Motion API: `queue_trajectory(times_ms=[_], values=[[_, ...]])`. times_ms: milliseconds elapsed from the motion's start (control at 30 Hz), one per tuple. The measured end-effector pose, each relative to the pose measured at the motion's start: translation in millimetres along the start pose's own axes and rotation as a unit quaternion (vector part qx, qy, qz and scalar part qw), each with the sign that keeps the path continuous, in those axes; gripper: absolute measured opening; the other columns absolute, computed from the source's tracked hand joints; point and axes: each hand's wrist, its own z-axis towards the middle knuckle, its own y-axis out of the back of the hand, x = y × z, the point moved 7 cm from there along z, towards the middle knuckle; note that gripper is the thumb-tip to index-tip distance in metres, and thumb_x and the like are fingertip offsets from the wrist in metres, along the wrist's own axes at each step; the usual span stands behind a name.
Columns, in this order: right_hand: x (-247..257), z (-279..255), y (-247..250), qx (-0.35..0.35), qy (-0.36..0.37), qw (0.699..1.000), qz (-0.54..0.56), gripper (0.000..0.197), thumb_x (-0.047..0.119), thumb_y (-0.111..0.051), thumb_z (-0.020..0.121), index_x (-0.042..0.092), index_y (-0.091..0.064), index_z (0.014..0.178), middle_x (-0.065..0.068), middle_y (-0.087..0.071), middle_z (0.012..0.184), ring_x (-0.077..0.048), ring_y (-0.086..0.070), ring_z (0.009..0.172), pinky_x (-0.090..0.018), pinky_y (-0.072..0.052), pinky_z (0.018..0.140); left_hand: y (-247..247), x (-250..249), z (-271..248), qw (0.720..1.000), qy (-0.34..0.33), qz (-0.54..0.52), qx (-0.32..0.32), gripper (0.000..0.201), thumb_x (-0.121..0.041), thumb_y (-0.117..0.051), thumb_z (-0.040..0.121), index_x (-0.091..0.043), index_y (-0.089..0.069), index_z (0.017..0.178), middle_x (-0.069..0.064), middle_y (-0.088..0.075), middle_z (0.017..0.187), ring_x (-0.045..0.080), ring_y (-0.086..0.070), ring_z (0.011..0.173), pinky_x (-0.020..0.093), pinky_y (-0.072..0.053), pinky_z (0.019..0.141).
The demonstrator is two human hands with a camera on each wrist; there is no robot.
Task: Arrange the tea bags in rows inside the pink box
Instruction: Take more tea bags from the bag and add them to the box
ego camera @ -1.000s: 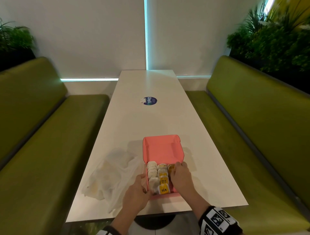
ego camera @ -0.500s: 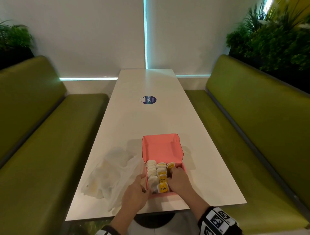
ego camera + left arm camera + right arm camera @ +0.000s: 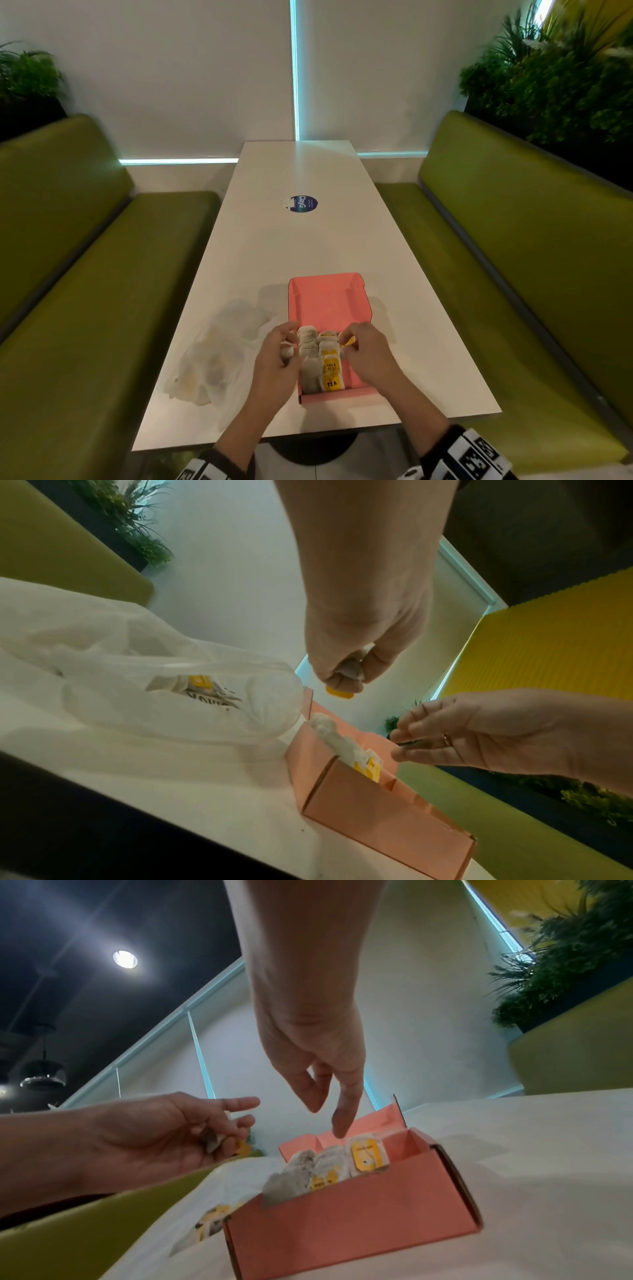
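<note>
The pink box (image 3: pixel 327 301) lies open near the table's front edge, its lid folded back. Inside it, tea bags (image 3: pixel 330 371) with yellow tags stand in rows on the left and middle, and one (image 3: pixel 366 1156) stands at the right. My left hand (image 3: pixel 286 346) hovers by the box's left wall, its curled fingers holding a tea bag (image 3: pixel 347 669) whose yellow tag (image 3: pixel 339 693) hangs below. My right hand (image 3: pixel 325 1110) is over the box's right side with thumb and fingers straight and apart. Its index fingertip reaches down beside the right tea bag.
A clear plastic bag (image 3: pixel 219 359) with more tea bags (image 3: pixel 202 688) lies left of the box. The long white table (image 3: pixel 308 240) has a blue sticker (image 3: pixel 303 204) in the middle. Green benches (image 3: pixel 513 274) run along both sides.
My left hand has risen from the box's front left corner to beside its left wall, now with a tea bag in its fingers. My right hand has lifted a little off the right row.
</note>
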Motion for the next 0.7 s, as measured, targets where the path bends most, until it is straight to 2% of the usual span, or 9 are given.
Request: queue_trajectory(times_ms=[67, 133, 233, 300, 333, 400, 500, 600, 700], values=[[5.5, -4.8, -2.3, 0.037, -0.016, 0.993, 0.112, 0.008, 0.013, -0.055, 0.092, 0.012, -0.062, 0.094, 0.005, -0.058, 0.093, -0.007, -0.055, 0.078, -0.009, -0.040, 0.062, -3.3, -5.5, -1.4, 0.998, -0.027, -0.051, 0.005, 0.059, 0.013, -0.052, 0.084, -0.036, -0.049, 0.116, -0.002, -0.054, 0.111, 0.014, -0.059, 0.097, 0.015, -0.049, 0.079], [13.8, -11.9, -8.4, 0.105, -0.034, 0.968, 0.224, 0.016, 0.023, -0.053, 0.095, 0.012, -0.063, 0.101, 0.004, -0.063, 0.093, -0.007, -0.061, 0.075, -0.010, -0.045, 0.062, -8.0, -13.8, -4.4, 0.994, -0.049, -0.096, 0.029, 0.063, 0.015, -0.053, 0.083, -0.033, -0.045, 0.122, -0.006, -0.051, 0.124, 0.009, -0.057, 0.109, 0.022, -0.050, 0.088], [24.6, -20.2, -8.4, 0.152, -0.013, 0.966, 0.210, 0.014, 0.026, -0.057, 0.093, 0.018, -0.063, 0.102, 0.006, -0.064, 0.094, -0.006, -0.061, 0.067, -0.016, -0.048, 0.062, -16.4, -24.1, -8.5, 0.985, -0.085, -0.124, 0.081, 0.066, 0.016, -0.054, 0.083, -0.028, -0.039, 0.129, -0.020, -0.050, 0.130, 0.003, -0.051, 0.122, 0.027, -0.049, 0.095], [27.8, -21.8, -5.1, 0.139, -0.001, 0.971, 0.195, 0.012, 0.025, -0.061, 0.090, 0.018, -0.063, 0.100, 0.005, -0.064, 0.094, -0.005, -0.060, 0.064, -0.017, -0.047, 0.062, -19.8, -25.6, -10.4, 0.981, -0.094, -0.131, 0.108, 0.073, 0.019, -0.052, 0.081, -0.026, -0.033, 0.135, -0.028, -0.046, 0.132, 0.001, -0.046, 0.127, 0.023, -0.050, 0.091], [28.5, -21.9, -3.8, 0.130, -0.003, 0.970, 0.205, 0.012, 0.025, -0.061, 0.090, 0.017, -0.063, 0.099, 0.005, -0.064, 0.092, -0.005, -0.059, 0.063, -0.018, -0.047, 0.062, -20.5, -26.2, -11.3, 0.979, -0.102, -0.130, 0.115, 0.077, 0.020, -0.051, 0.080, -0.027, -0.030, 0.138, -0.025, -0.041, 0.138, 0.001, -0.043, 0.129, 0.021, -0.048, 0.090], [29.4, -21.9, -3.9, 0.123, -0.017, 0.964, 0.235, 0.016, 0.028, -0.061, 0.090, 0.014, -0.064, 0.099, 0.005, -0.064, 0.088, -0.006, -0.059, 0.061, -0.019, -0.047, 0.060, -21.6, -27.4, -12.8, 0.978, -0.118, -0.123, 0.121, 0.083, 0.021, -0.049, 0.079, -0.028, -0.025, 0.141, -0.020, -0.028, 0.148, 0.001, -0.038, 0.133, 0.017, -0.044, 0.094], [28.6, -20.3, -6.6, 0.113, -0.039, 0.963, 0.240, 0.018, 0.026, -0.062, 0.089, 0.010, -0.063, 0.097, 0.000, -0.063, 0.084, -0.009, -0.057, 0.057, -0.019, -0.046, 0.055, -24.7, -30.5, -14.5, 0.975, -0.131, -0.120, 0.135, 0.087, 0.020, -0.047, 0.081, -0.028, -0.015, 0.145, -0.025, -0.015, 0.152, 0.000, -0.030, 0.138, 0.013, -0.037, 0.100], [29.6, -18.9, -6.8, 0.089, -0.024, 0.972, 0.216, 0.004, 0.012, -0.065, 0.085, 0.012, -0.061, 0.088, -0.001, -0.061, 0.080, -0.011, -0.055, 0.057, -0.020, -0.046, 0.056, -28.4, -32.7, -18.0, 0.969, -0.154, -0.124, 0.150, 0.090, 0.018, -0.048, 0.083, -0.029, -0.008, 0.148, -0.027, -0.005, 0.154, 0.004, -0.020, 0.143, 0.017, -0.032, 0.106], [32.7, -17.7, -3.4, 0.069, -0.003, 0.978, 0.196, 0.014, 0.007, -0.067, 0.081, 0.019, -0.060, 0.077, 0.004, -0.061, 0.077, -0.010, -0.054, 0.064, -0.020, -0.045, 0.060, -25.6, -30.1, -17.3, 0.973, -0.173, -0.100, 0.116, 0.092, 0.013, -0.051, 0.080, -0.042, -0.018, 0.146, -0.021, -0.001, 0.157, 0.010, -0.012, 0.145, 0.028, -0.029, 0.112]])
